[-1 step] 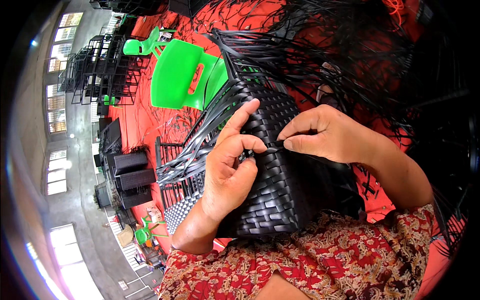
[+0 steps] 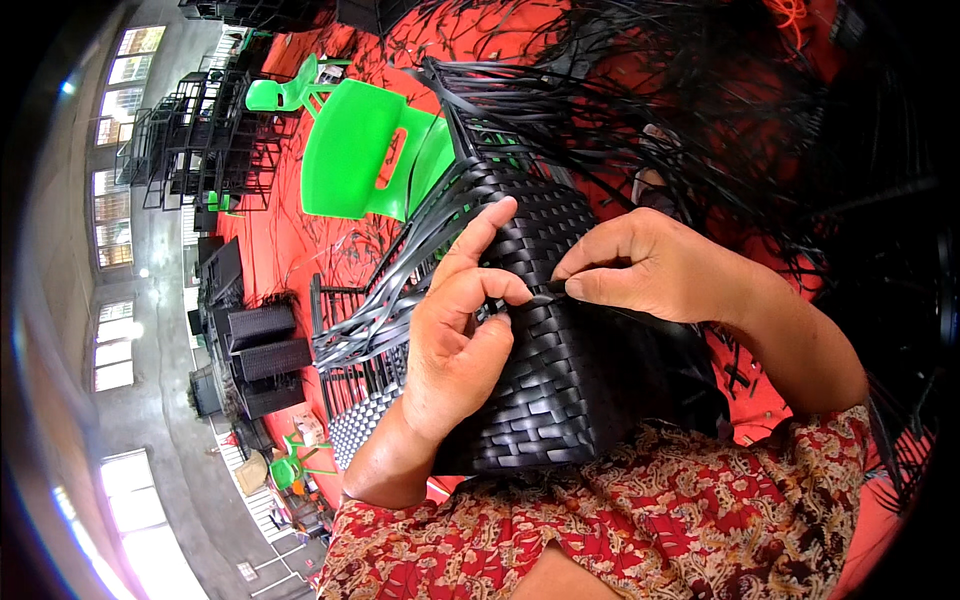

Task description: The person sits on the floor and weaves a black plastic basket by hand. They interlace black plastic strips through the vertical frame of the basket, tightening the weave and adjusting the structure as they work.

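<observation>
Black weave (image 2: pixel 545 395) | right hand (image 2: pixel 665 268) pinching strip (image 2: pixel 547 293) | left hand (image 2: pixel 450 340) curled alongside, grip unclear

The view looks down from the person's head, through the left one of two wide cameras worn side by side, so the hands (image 2: pixel 650 265) and the black woven wicker piece (image 2: pixel 540 390) sit close up in the middle, with the flowery red shirt (image 2: pixel 600 520) along the bottom. It sees very wide, taking in the red floor (image 2: pixel 275 235) and a green plastic chair (image 2: pixel 350 150) farther off. Far away on the left, the grey wall (image 2: pixel 165 270) and its windows (image 2: pixel 113 205) look bent and tipped sideways.
</observation>
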Action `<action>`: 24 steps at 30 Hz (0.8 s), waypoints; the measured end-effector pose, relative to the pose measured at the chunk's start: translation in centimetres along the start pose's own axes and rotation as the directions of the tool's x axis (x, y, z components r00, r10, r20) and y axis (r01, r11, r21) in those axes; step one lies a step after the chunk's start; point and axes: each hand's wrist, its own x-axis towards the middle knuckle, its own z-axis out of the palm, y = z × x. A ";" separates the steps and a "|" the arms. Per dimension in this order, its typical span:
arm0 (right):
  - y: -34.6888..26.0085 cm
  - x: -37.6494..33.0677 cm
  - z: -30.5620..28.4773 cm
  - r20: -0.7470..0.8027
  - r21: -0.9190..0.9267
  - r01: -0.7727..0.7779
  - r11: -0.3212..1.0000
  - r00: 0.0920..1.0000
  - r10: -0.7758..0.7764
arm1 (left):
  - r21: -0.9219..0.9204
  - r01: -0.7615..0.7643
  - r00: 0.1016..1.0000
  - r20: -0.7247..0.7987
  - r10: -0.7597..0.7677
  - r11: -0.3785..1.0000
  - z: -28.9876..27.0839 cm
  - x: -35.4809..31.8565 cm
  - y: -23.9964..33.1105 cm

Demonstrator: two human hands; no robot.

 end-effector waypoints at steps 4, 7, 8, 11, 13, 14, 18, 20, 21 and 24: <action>0.6 0.5 -0.6 0.106 0.088 -0.015 0.996 0.994 0.006 | 0.016 -0.029 0.999 0.017 0.029 0.999 -0.1 0.1 -0.1; 1.4 1.0 -0.2 0.115 0.189 -0.029 0.982 0.993 0.007 | 0.014 -0.019 0.999 -0.035 0.020 1.000 0.3 -0.2 -0.1; 1.4 0.8 0.0 0.069 0.162 0.003 0.987 0.998 -0.015 | 0.122 -0.070 0.997 -0.031 0.074 0.990 0.5 -0.2 0.0; 1.3 -0.8 1.6 -0.080 0.050 0.095 0.994 0.993 -0.091 | 0.333 -0.181 0.979 -0.026 0.201 0.925 0.6 -0.2 0.3; 1.6 -2.2 3.1 -0.201 -0.023 0.162 0.987 0.966 -0.163 | 0.357 -0.201 0.977 0.008 0.213 0.912 0.5 -0.4 0.2; 1.7 -2.8 3.7 -0.240 -0.076 0.167 0.983 0.954 -0.180 | 0.370 -0.212 0.976 0.024 0.218 0.904 0.5 -0.4 0.2; 2.1 -3.5 5.0 -0.286 0.021 0.196 0.980 0.941 -0.182 | 0.369 -0.291 0.955 0.057 0.291 0.883 0.4 -1.2 -1.0; 1.9 -2.8 4.1 -0.137 0.316 -0.053 0.947 0.985 0.101 | 0.471 -0.340 0.934 0.068 0.351 0.814 0.5 -1.4 -1.1; 1.9 -2.2 3.5 -0.091 0.394 -0.112 0.912 0.983 0.160 | 0.517 -0.366 0.920 0.074 0.385 0.774 0.7 -1.3 -1.2; 1.6 -0.4 2.0 0.046 0.444 -0.295 0.846 0.950 0.308 | 0.630 -0.388 0.895 0.084 0.438 0.672 1.0 -1.5 -1.1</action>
